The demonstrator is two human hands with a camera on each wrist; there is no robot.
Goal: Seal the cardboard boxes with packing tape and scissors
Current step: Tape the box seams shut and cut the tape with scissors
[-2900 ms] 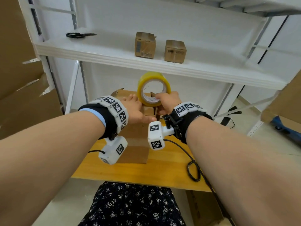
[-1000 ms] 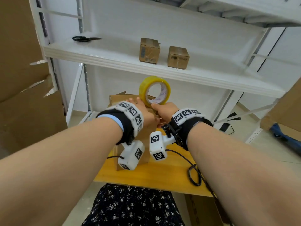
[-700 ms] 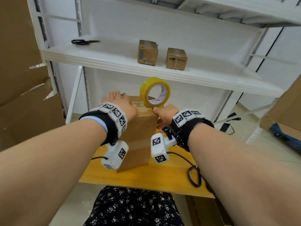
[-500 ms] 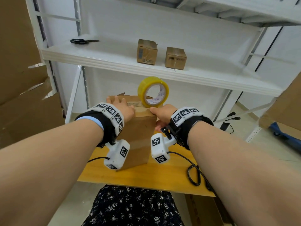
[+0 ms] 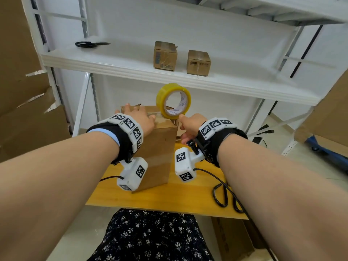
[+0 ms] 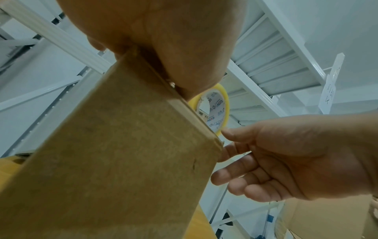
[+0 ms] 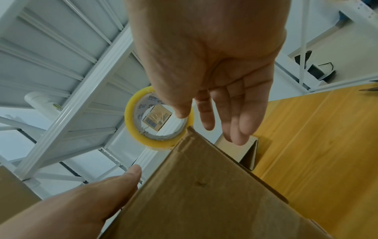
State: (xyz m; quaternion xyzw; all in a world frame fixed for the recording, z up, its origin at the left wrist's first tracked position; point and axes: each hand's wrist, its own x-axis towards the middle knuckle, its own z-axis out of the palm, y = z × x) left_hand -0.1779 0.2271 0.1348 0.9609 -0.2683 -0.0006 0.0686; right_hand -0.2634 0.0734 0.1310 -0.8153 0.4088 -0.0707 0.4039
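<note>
A tall brown cardboard box [image 5: 158, 151] stands on the yellow wooden table [image 5: 169, 200]. My left hand [image 5: 137, 119] lies flat on the box's closed top, fingers straight. A yellow roll of packing tape [image 5: 160, 98] stands on edge at the top's far right corner. My right hand [image 5: 190, 125] hangs beside that corner with relaxed fingers and holds nothing. In the right wrist view its thumb tip overlaps the tape roll [image 7: 128, 121]; I cannot tell if it touches. Black scissors [image 5: 90, 44] lie on the white shelf, far left.
Two small cardboard boxes [image 5: 165, 55] [image 5: 198, 62] sit on the white shelf [image 5: 113, 61] above the table. A black cable [image 5: 224, 196] loops on the table's right part. An open small box [image 7: 245, 150] sits behind the tall one. Flattened cardboard [image 5: 28, 119] leans at the left.
My left hand has moved from beside my right hand onto the box's top, where it lies flat. The right hand has dropped slightly beside the corner. The tape roll stays on the box.
</note>
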